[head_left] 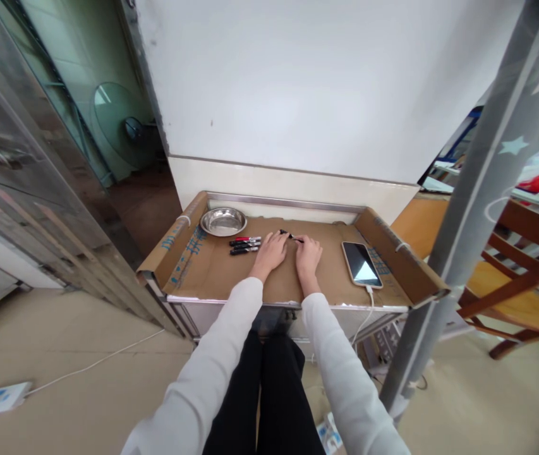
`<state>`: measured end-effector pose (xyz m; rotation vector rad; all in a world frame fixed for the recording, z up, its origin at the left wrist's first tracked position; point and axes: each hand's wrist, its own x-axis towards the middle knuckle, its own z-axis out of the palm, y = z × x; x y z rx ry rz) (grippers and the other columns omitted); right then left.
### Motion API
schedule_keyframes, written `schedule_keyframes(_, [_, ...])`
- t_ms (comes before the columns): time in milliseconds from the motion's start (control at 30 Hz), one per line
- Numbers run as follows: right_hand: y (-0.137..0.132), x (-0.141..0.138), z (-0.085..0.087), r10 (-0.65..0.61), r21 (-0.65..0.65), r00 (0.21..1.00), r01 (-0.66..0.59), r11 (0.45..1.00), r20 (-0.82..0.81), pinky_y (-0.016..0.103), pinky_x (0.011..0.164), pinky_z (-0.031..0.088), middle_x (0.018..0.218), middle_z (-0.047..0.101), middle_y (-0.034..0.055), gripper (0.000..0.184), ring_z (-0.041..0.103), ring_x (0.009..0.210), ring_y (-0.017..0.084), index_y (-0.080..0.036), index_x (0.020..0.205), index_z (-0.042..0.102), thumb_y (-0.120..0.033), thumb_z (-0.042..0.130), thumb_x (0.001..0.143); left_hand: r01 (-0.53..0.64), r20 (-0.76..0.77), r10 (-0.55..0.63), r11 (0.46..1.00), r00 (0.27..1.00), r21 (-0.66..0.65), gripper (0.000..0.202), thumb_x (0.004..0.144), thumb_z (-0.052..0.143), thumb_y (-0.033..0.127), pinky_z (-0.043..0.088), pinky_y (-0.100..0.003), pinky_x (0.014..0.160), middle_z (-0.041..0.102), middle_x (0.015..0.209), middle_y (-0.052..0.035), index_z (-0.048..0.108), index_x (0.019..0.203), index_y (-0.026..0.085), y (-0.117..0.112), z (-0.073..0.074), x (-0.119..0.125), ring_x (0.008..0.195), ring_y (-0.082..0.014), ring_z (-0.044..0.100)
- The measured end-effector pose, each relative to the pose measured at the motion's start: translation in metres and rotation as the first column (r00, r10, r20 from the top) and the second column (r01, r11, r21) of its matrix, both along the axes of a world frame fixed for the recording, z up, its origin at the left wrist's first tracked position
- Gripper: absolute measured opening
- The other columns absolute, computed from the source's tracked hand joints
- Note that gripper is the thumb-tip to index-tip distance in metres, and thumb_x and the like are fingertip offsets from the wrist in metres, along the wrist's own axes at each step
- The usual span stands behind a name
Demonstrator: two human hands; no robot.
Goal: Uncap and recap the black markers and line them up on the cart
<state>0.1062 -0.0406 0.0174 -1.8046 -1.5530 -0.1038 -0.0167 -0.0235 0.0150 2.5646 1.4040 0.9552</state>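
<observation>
Between my two hands lies a black marker [290, 236], slanting slightly down to the right over the cardboard. My left hand [270, 254] has its fingers closed at the marker's left end. On the other side, my right hand [308, 256] pinches the right end; the fingers partly hide it, and whether the cap is on is too small to tell. Just left of my left hand, several markers [244, 246] lie side by side, a red one at the far side and black ones nearer me.
A round metal dish [223, 222] sits at the back left of the cardboard-lined table [222, 278]. To the right lies a phone [363, 264] with a white cable [370, 300] running over the front edge. Folded cardboard sides, a grey post [468, 208] and a wooden chair [510, 272] stand around.
</observation>
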Motion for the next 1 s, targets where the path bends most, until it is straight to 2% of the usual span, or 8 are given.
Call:
schedule_keyframes(133, [-0.003, 0.0, 0.001, -0.107, 0.011, 0.994, 0.108, 0.994, -0.037, 0.031, 0.077, 0.027, 0.092, 0.068, 0.0106, 0.027, 0.051, 0.089, 0.023, -0.018, 0.094, 0.065, -0.018, 0.039, 0.09, -0.062, -0.038, 0.061, 0.998, 0.997, -0.01, 0.041, 0.091, 0.039, 0.027, 0.032, -0.044, 0.103, 0.057, 0.124, -0.0149, 0.046, 0.129, 0.015, -0.003, 0.003, 0.0, 0.118, -0.0252, 0.049])
schedule_keyframes(267, [-0.004, 0.0, 0.003, -0.146, 0.012, 0.987, 0.147, 0.989, -0.072, 0.032, 0.077, 0.028, 0.092, 0.068, 0.0107, 0.027, 0.052, 0.089, 0.024, -0.017, 0.095, 0.065, -0.018, 0.039, 0.09, -0.051, -0.048, 0.051, 0.999, 0.998, 0.013, 0.044, 0.09, 0.04, 0.024, 0.03, -0.043, 0.105, 0.046, 0.137, -0.0131, 0.043, 0.133, 0.018, -0.003, 0.004, -0.001, 0.127, -0.0251, 0.041])
schedule_keyframes(367, [-0.002, 0.001, 0.003, -0.092, 0.009, 0.992, 0.093, 0.996, -0.088, 0.03, 0.077, 0.03, 0.094, 0.069, 0.0097, 0.026, 0.054, 0.09, 0.023, -0.017, 0.096, 0.065, -0.018, 0.039, 0.09, -0.005, -0.077, 0.004, 1.0, 0.997, -0.021, 0.047, 0.09, 0.037, 0.024, 0.022, -0.046, 0.11, 0.036, 0.146, -0.0081, 0.038, 0.137, 0.021, -0.001, 0.002, -0.001, 0.136, -0.0242, 0.03])
schedule_keyframes(533, [0.005, 0.002, -0.001, 0.114, -0.027, 0.992, -0.116, 0.993, -0.061, 0.027, 0.078, 0.034, 0.099, 0.068, 0.0082, 0.023, 0.057, 0.092, 0.019, -0.017, 0.097, 0.064, -0.016, 0.042, 0.089, 0.002, -0.112, -0.012, 0.996, 0.994, -0.084, 0.05, 0.091, 0.036, 0.026, 0.015, -0.048, 0.114, 0.034, 0.148, -0.0065, 0.033, 0.14, 0.02, 0.001, 0.001, 0.001, 0.14, -0.0225, 0.023])
schedule_keyframes(633, [0.008, 0.002, -0.004, 0.134, -0.08, 0.989, -0.139, 0.987, -0.063, 0.025, 0.076, 0.036, 0.096, 0.069, 0.0082, 0.023, 0.06, 0.087, 0.017, -0.017, 0.1, 0.062, -0.017, 0.042, 0.09, -0.012, -0.099, 0.004, 0.996, 0.995, -0.084, 0.05, 0.09, 0.036, 0.024, 0.016, -0.046, 0.114, 0.035, 0.147, -0.0084, 0.033, 0.14, 0.018, 0.001, 0.0, 0.001, 0.139, -0.0218, 0.025])
schedule_keyframes(800, [0.008, 0.001, -0.005, 0.156, -0.108, 0.986, -0.161, 0.981, -0.052, 0.025, 0.075, 0.038, 0.095, 0.069, 0.0076, 0.022, 0.061, 0.086, 0.017, -0.018, 0.099, 0.062, -0.017, 0.041, 0.09, -0.017, -0.078, 0.014, 0.999, 0.997, -0.038, 0.047, 0.087, 0.033, 0.011, 0.02, -0.043, 0.112, 0.042, 0.143, -0.0088, 0.04, 0.133, 0.018, 0.001, -0.002, 0.0, 0.136, -0.0205, 0.031])
schedule_keyframes(900, [0.006, 0.0, -0.003, 0.191, -0.089, 0.979, -0.196, 0.976, -0.067, 0.025, 0.076, 0.038, 0.096, 0.069, 0.0068, 0.023, 0.061, 0.086, 0.017, -0.019, 0.097, 0.062, -0.017, 0.041, 0.089, -0.053, -0.071, 0.052, 0.998, 0.996, -0.016, 0.035, 0.088, 0.036, 0.014, 0.028, -0.044, 0.105, 0.054, 0.127, -0.0128, 0.051, 0.12, 0.016, 0.001, -0.001, 0.0, 0.124, -0.0241, 0.042])
schedule_keyframes(1000, [0.005, 0.001, -0.002, 0.134, -0.053, 0.985, -0.14, 0.989, -0.111, 0.025, 0.076, 0.038, 0.096, 0.068, 0.0075, 0.024, 0.06, 0.086, 0.018, -0.018, 0.097, 0.062, -0.016, 0.039, 0.089, -0.118, -0.091, 0.118, 0.993, 0.989, 0.0, 0.025, 0.09, 0.039, 0.022, 0.034, -0.045, 0.095, 0.057, 0.112, -0.0145, 0.055, 0.109, 0.015, 0.0, 0.0, 0.001, 0.109, -0.0269, 0.049])
